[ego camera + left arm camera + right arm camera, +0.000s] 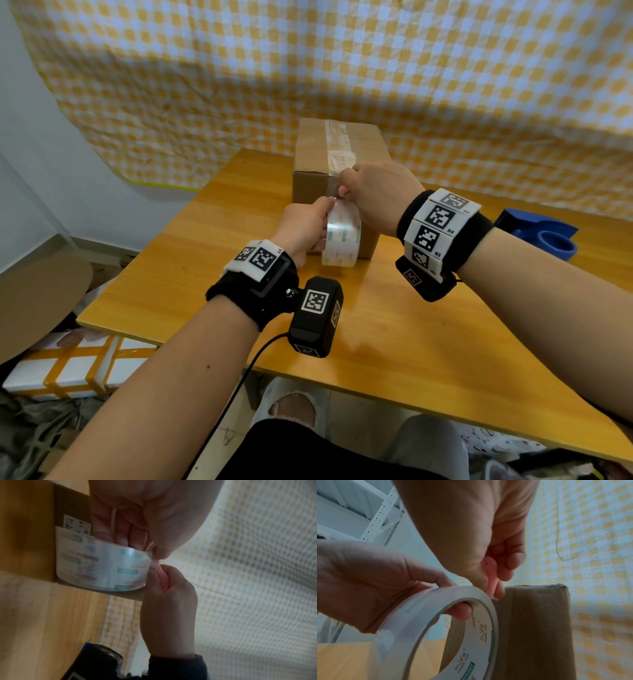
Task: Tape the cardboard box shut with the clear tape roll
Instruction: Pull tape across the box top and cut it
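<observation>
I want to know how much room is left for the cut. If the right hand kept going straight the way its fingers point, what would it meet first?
Probably the cardboard box: the right hand points at its near top edge, holding a small pink thing.

A blue tape holder (544,236) sits on the wooden surface (394,329) at the right side. A yellow and white checked cloth (342,68) hangs behind. White boxes with yellow stripes (78,366) lie on the floor at the left.
</observation>
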